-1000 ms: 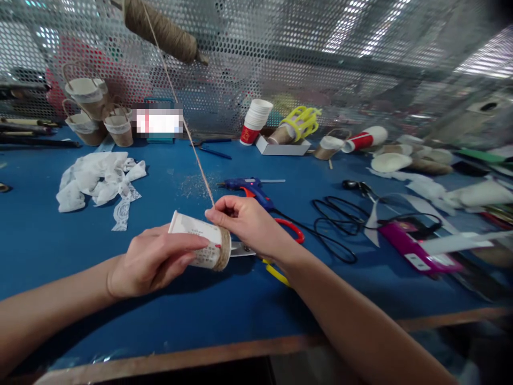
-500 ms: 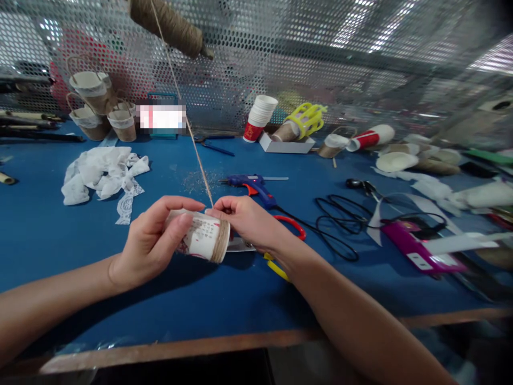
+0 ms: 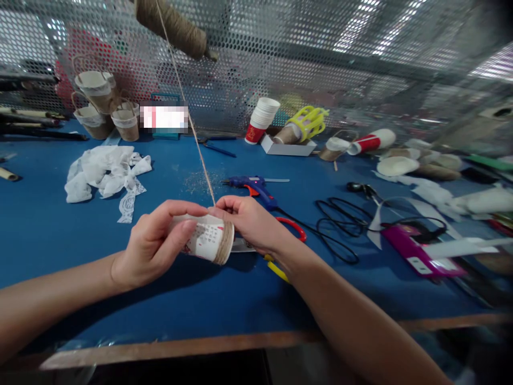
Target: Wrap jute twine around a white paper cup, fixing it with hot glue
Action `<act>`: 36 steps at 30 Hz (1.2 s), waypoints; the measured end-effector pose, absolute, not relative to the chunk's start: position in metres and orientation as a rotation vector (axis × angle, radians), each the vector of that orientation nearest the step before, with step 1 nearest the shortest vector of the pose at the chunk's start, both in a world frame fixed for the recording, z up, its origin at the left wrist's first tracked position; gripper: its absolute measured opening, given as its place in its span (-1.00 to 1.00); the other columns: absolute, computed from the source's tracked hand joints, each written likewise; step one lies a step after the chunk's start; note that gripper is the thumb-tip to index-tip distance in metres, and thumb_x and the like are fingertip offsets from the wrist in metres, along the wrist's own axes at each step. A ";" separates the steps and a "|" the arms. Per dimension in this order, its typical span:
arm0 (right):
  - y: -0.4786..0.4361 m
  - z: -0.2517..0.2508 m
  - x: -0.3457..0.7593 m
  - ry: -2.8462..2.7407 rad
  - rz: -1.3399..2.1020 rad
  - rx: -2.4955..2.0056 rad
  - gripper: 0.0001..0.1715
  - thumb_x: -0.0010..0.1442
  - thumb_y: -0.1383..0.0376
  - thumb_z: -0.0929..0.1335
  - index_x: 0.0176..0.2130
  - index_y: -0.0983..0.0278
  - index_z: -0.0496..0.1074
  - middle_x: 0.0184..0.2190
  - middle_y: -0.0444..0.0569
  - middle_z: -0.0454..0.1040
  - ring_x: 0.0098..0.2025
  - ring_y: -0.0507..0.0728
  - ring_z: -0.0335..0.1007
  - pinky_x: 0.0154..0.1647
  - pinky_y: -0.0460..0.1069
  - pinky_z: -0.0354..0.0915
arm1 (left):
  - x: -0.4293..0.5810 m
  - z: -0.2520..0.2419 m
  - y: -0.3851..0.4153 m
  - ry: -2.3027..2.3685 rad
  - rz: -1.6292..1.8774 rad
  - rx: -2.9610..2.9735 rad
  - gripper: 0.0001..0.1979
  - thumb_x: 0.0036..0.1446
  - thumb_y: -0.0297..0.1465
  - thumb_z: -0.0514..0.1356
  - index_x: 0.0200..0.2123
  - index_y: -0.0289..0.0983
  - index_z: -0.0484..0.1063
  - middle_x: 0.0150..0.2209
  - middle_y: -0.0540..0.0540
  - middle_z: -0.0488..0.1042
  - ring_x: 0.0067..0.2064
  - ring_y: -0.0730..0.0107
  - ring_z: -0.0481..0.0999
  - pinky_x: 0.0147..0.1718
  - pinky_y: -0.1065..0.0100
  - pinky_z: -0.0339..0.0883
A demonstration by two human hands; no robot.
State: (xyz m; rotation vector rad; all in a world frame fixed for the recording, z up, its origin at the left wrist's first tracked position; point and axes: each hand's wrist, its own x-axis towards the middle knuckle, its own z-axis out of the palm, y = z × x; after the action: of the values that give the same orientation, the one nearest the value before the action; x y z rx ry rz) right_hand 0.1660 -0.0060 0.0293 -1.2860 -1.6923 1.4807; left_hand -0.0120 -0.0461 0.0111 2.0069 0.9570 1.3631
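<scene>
A white printed paper cup [image 3: 204, 241] lies on its side in the air above the table, gripped by my left hand [image 3: 154, 243] with the thumb and fingers around it. Several turns of brown twine [image 3: 225, 243] circle the cup at its right end. From there a taut strand [image 3: 196, 133] runs up to a large twine spool [image 3: 172, 29] hanging at the top. At the cup's upper right edge, my right hand [image 3: 240, 216] pinches this twine. Beneath the right wrist are scissors with a red-and-yellow handle [image 3: 294, 227], partly covered.
Behind the hands lies a blue glue gun [image 3: 252, 184]. White lace [image 3: 100, 171] is heaped at left, near twine-covered cups [image 3: 126, 123]. Stacked paper cups [image 3: 262, 117] stand at the back. A black cord [image 3: 336, 224] and a purple power strip [image 3: 420, 251] lie at right.
The cup has turned slightly in my left hand and shifted a little to the right. My right hand still pinches the twine at its edge. The whole view has shifted slightly.
</scene>
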 end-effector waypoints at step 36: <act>-0.010 0.032 0.171 -2.056 0.833 -1.305 -0.71 0.19 0.14 0.16 -0.45 0.27 0.20 -0.57 -0.18 0.19 -0.51 -0.02 0.09 -0.50 -0.08 0.03 | -0.006 0.014 -0.028 0.933 1.051 1.628 -0.79 0.01 -0.45 0.18 -0.22 -0.30 0.40 -0.32 -0.06 0.48 -0.40 0.51 0.44 -0.43 0.52 0.36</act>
State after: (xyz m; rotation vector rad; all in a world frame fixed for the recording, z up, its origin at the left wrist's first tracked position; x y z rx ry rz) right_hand 0.1710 -0.0098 0.0321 -1.3055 -2.0556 0.8326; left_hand -0.0063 -0.0276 0.0142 1.6282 0.9327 1.0514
